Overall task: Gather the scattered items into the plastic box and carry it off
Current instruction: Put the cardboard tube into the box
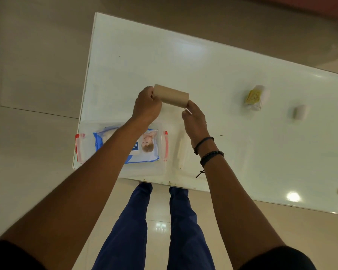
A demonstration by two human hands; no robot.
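A brown cardboard tube (172,96) is held lying sideways above the white table (213,71). My left hand (146,106) grips its left end and my right hand (194,119) holds its right end with the fingertips. Below my left forearm sits the clear plastic box (86,147) with red latches, near the table's front left corner. A blue pack of wet wipes (144,147) lies inside it, partly hidden by my arm. The box's clear lid (180,152) appears to lie just to its right.
A small jar with a yellow label (255,99) lies on its side at the right of the table. A small white object (300,112) lies further right. The table's front edge runs just above my legs, with tiled floor all around.
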